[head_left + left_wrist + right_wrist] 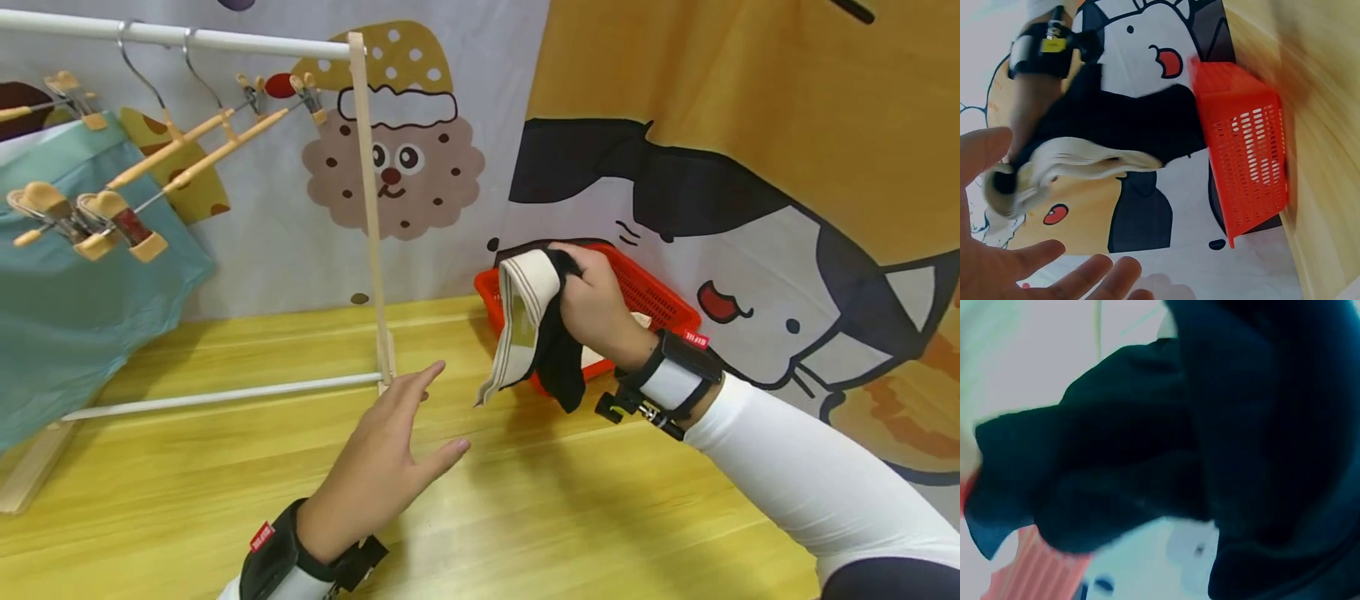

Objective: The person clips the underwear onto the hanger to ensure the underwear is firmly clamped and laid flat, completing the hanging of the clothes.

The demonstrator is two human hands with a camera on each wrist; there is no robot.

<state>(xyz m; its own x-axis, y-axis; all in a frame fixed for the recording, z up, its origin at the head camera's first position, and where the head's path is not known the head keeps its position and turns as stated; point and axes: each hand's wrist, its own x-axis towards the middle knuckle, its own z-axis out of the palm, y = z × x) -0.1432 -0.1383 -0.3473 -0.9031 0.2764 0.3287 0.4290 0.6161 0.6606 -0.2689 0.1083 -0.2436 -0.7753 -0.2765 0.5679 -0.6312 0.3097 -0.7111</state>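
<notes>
My right hand [592, 300] grips a black garment with a wide cream waistband [528, 321], held up in front of an orange-red basket [660, 304]. The cloth hangs down from my fist; the left wrist view shows the same garment [1085, 156] beside the basket [1247, 150]. In the right wrist view the dark fabric [1166, 456] fills nearly all of the picture. My left hand [397, 450] hovers with fingers spread, palm toward the garment, a short way to its left and touching nothing.
A small clothes rack with a wooden post [371, 208] and white rail [172, 35] stands at the left on the wooden table [525, 517]. Wooden clip hangers [180, 150] and a teal garment [67, 275] hang on it. Cartoon-printed cloth [750, 167] forms the backdrop.
</notes>
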